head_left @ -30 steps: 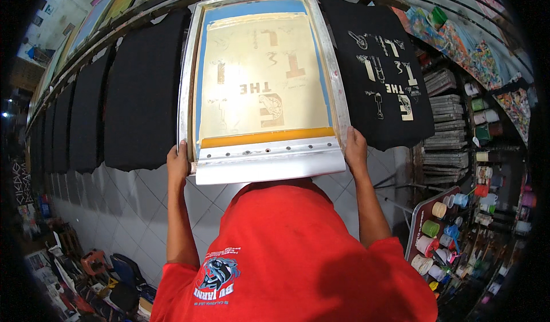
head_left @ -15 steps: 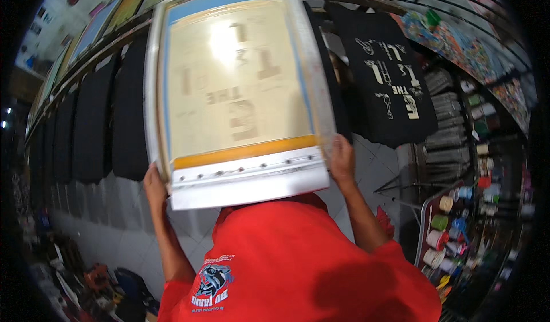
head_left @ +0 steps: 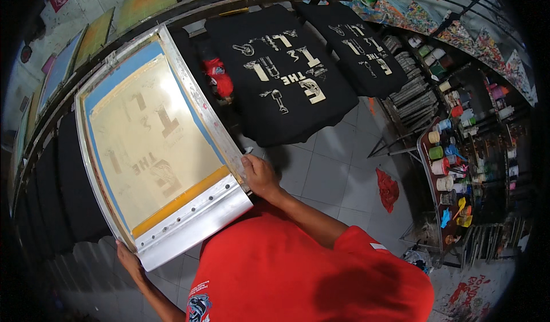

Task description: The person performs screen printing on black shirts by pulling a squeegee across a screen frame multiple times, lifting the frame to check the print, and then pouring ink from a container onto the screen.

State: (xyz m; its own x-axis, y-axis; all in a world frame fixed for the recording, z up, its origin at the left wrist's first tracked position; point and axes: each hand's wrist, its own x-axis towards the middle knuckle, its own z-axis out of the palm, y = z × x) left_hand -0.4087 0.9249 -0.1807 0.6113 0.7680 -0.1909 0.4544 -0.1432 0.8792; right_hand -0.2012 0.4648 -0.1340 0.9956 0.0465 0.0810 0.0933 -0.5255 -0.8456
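Right hand (head_left: 262, 177) clamped on framed screen (head_left: 143, 130), near-right corner, thumb on top; left hand (head_left: 129, 259) grasping near-left corner.

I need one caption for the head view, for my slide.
Left hand and right hand grip a framed screen, left of two printed black cloths.

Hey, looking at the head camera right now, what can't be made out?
Head view:
Whatever lies beneath the screen: hidden by the screen itself.
Most fingers of the left hand and right hand: hidden by the screen's edges.
Picture on the front of the red shirt: cut off by the lower edge.
What the small pots at right contain: too small to tell.
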